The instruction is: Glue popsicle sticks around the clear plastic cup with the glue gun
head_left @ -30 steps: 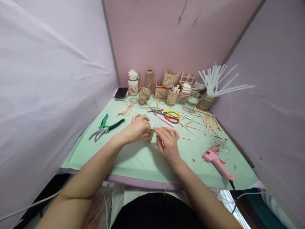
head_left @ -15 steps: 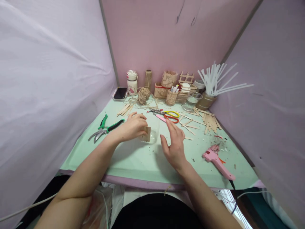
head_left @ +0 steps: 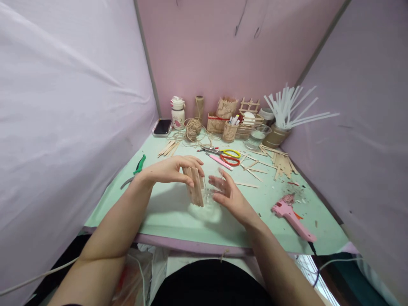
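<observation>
One clear cup [head_left: 209, 195] is showing between the two hands, over the middle of the desk [head_left: 178, 227], with a panel [head_left: 196, 193] of wooden sticks covering its left side. The panel's long axis is running steeply, close to upright, its top end leaning left and its lower end pointing down toward the wearer and slightly right. Its wooden face is turning left and nearward; the transparent side is facing right. Which way the cup's mouth is pointing cannot be told, nor whether its lower edge is touching the desk.

The left hand [head_left: 178, 169] is gripping the panel, thumb pressing the near face, fingers reaching over the top. The right hand [head_left: 234, 199] is curving beside the clear side, thumb and fingers parted; blur is hiding whether it is closing on the cup.

Beyond the hands, scissors [head_left: 220, 151] and a pink knife [head_left: 219, 160] are lying near each other. Shears [head_left: 139, 165] are lying at left, partly hidden by the left forearm. A glue gun [head_left: 291, 216] is resting at right, its handle pointing toward the near right corner. Loose sticks [head_left: 282, 163] are lying in a heap behind it.
</observation>
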A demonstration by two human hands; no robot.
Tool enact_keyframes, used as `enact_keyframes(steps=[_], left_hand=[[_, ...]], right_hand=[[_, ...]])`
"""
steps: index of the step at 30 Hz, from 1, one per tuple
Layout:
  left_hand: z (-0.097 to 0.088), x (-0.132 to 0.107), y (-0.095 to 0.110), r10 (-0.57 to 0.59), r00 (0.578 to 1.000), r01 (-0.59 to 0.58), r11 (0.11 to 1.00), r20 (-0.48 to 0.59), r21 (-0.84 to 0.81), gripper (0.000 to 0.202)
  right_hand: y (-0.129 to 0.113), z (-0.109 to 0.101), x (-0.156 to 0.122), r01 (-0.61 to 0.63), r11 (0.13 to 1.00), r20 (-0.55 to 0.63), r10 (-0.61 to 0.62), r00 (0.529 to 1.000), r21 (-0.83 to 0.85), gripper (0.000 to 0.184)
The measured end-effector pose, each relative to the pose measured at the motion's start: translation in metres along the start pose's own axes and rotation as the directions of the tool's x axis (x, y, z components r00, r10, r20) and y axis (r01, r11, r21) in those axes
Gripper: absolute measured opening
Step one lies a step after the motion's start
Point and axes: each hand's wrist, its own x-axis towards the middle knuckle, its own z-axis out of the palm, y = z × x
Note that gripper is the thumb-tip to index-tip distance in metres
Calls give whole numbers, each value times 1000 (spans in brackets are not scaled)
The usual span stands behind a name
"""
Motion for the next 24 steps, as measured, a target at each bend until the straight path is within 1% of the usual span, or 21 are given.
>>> enact_keyframes(steps=[1,2,3,5,7,8,10,11,12,14,16,17,20,22,24], left_hand=[[1,1,0,29,1000,-28,998,-11,53,14],[2,2,0,58,998,-54,991,-33,125,11],[3,2,-1,85,994,-69,975,-66,213,8],[6,-2,-4,122,982,-58,919,-142,391,7],[10,-9,-11,130,971,-15,870,-200,493,18],[12,-14,-15,118,969,7,866,-218,500,31],[19,-26,-23,34,966,82,897,-255,433,68],[23,-31,-27,-17,957,128,921,-290,369,88],[29,-35,-31,-75,942,177,939,-326,294,103],[45,-40,-38,-173,903,235,965,-392,117,120],[66,-38,-43,-254,877,263,964,-408,-35,129],[78,-34,-44,-274,870,263,961,-409,-85,133],[109,-20,-45,-271,860,211,960,-432,-182,137],[121,-12,-44,-274,848,181,954,-454,-238,138],[121,-10,-45,-267,835,154,953,-481,-262,138]], right_hand=[[1,1,0,14,1000,0,-14,1000,-13,97],[2,3,0,43,998,-26,-44,999,-46,98],[4,6,0,81,991,-71,-88,994,-103,98],[10,10,1,136,953,-157,-183,970,-271,95],[17,14,1,125,890,-193,-230,954,-439,91],[20,15,1,103,859,-200,-231,952,-502,90],[25,17,-1,55,811,-209,-214,954,-582,89],[27,18,-2,33,792,-218,-207,954,-609,88],[29,18,-3,12,773,-230,-204,952,-635,88],[32,19,-7,-19,723,-254,-219,942,-691,88],[35,20,-12,-35,665,-267,-250,931,-746,87],[37,20,-14,-38,640,-266,-265,927,-768,87],[42,22,-21,-16,581,-231,-297,926,-814,85],[45,23,-24,23,558,-195,-329,924,-830,80],[47,24,-24,60,548,-176,-368,913,-834,77]])
